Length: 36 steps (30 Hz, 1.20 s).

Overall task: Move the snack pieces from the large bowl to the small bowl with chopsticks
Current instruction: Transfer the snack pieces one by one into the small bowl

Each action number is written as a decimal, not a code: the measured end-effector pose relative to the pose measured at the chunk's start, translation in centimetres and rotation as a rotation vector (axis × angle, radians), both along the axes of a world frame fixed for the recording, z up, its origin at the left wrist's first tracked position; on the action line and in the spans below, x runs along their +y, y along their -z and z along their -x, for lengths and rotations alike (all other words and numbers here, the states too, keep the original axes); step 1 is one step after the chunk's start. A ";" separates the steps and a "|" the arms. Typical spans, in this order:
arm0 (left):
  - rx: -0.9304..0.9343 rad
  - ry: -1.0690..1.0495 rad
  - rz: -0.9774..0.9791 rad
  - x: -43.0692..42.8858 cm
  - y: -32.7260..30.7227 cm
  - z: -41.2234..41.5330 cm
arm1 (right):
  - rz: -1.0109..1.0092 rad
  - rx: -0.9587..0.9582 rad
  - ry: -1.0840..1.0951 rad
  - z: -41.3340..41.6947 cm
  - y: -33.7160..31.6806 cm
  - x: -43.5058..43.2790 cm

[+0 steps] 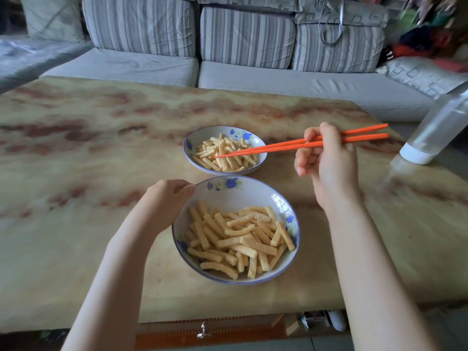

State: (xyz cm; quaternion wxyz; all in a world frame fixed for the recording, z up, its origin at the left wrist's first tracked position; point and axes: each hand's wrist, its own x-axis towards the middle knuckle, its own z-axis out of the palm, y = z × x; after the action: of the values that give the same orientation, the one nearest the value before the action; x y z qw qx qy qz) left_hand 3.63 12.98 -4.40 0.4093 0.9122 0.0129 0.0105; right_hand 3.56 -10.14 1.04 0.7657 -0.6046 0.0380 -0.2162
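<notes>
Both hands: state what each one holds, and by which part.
The right hand holds the orange chopsticks near their thick rear end, tips over the small bowl. The left hand rests on the large bowl at its far left rim.

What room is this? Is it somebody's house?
Probably a living room at home: a striped sofa with cushions sits behind a low marble-patterned table, where two flowered bowls of snack sticks stand.

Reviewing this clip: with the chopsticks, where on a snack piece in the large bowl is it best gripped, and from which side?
Probably at mid-length, across the narrow width, coming down from above. The snack pieces are long ridged sticks lying flat in the large bowl, so the top ones expose their sides. The chopsticks in the right hand now point over the small bowl.
</notes>
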 end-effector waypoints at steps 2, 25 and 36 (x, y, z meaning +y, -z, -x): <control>-0.002 -0.003 0.000 0.0 0.0 0.0 | -0.028 -0.007 0.042 -0.5 0.4 0.6; 0.000 0.001 -0.021 -0.1 -0.3 0.3 | 0.107 -0.037 -0.096 -0.9 0.4 1.2; -0.011 0.014 -0.029 -0.1 -0.3 0.4 | 0.375 0.096 -0.324 2.3 -1.5 -0.5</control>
State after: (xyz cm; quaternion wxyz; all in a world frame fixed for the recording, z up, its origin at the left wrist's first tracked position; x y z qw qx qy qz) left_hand 3.26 12.92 -4.07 0.3960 0.9181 0.0043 0.0129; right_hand 1.21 -10.68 2.56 0.6621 -0.7438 -0.0637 -0.0651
